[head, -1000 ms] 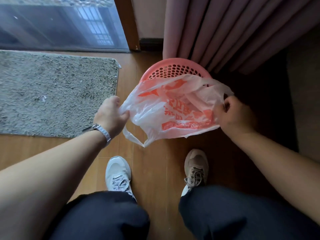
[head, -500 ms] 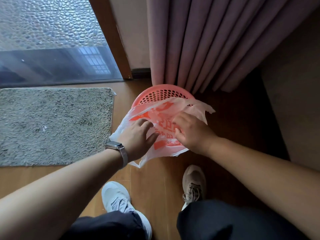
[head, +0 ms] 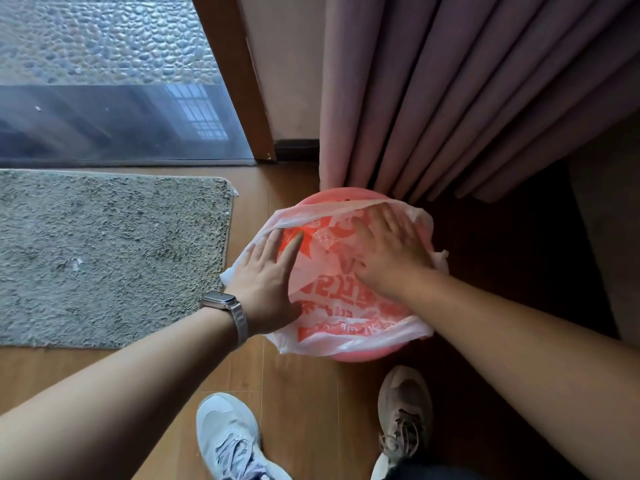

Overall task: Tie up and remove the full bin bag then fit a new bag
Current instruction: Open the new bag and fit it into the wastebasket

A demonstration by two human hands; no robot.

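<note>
White, orange-printed bag (head: 346, 306) lies crumpled over the pink bin (head: 363, 356).

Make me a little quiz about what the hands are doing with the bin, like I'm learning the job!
1. True or false: the left hand lies flat on the bag.
2. What hangs right behind the bin? A) curtain B) towel C) coat
3. Fill in: the watch is on the ___ wrist.
Key: 1 true; 2 A; 3 left.
</note>
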